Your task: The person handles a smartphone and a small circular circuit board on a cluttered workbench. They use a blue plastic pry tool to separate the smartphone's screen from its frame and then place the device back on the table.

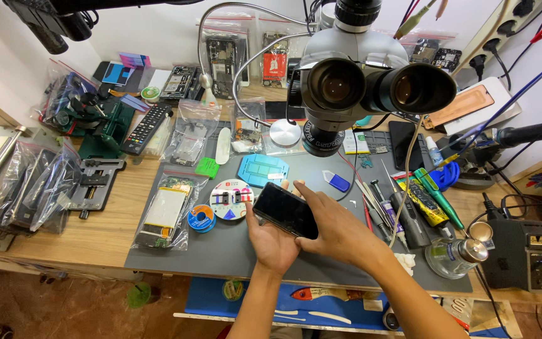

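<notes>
A black smartphone point(281, 208) with a dark screen is held over the grey work mat point(221, 251), screen up and tilted. My left hand point(272, 242) cups it from below. My right hand point(334, 227) grips its near right edge, with the index finger stretched along the top side. A stereo microscope point(359, 81) hangs just above and behind the phone. A round white dish point(230, 199) with small parts lies left of the phone, and a blue plastic pick point(336, 181) lies behind it.
Bagged phone parts point(165, 213) and a solder spool point(202, 218) lie at the mat's left. Screwdrivers, tweezers and tubes point(409, 201) crowd the right, beside a glass bottle point(453, 256) and a soldering station point(537, 257). A remote point(147, 129) and metal jig point(95, 182) sit further left.
</notes>
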